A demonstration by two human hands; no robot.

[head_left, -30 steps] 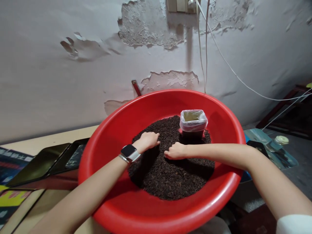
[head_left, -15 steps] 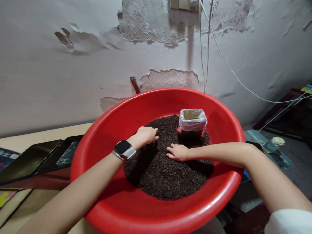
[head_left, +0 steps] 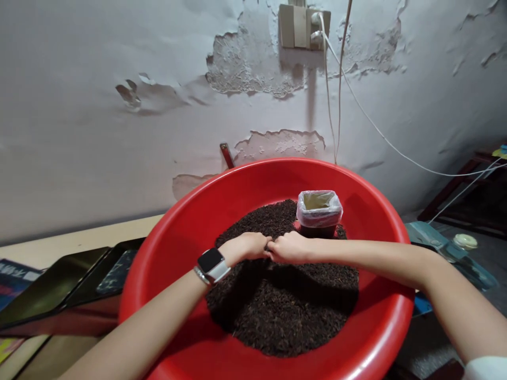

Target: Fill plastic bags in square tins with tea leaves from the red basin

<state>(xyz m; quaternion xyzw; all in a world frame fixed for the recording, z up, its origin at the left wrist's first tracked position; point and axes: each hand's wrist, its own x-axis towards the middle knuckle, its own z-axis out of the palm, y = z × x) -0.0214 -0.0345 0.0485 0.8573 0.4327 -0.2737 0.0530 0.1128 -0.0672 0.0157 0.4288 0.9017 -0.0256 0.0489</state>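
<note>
A wide red basin (head_left: 158,274) holds a heap of dark, shredded loose material (head_left: 289,316). Over the heap's middle, my left hand (head_left: 247,247) and my right hand (head_left: 289,247) meet at the fingertips. Fingers of both are curled and closed, and something small and dark seems to lie between them, too small to make out. A watch (head_left: 212,264) is on my left wrist. Behind my right hand, a small container (head_left: 320,208) lined with a clear plastic bag stands at the heap's back edge.
Black trays (head_left: 59,285) lie left of the basin on a pale tabletop (head_left: 79,240). White cables hang from a wall socket (head_left: 303,26) behind the basin. At the right are a clear bluish container (head_left: 435,237) and a round pale lid (head_left: 465,241).
Both hands have come together at the fingertips; they were apart on the heap, and the right one had its fingers spread. The camera view has tilted up a little.
</note>
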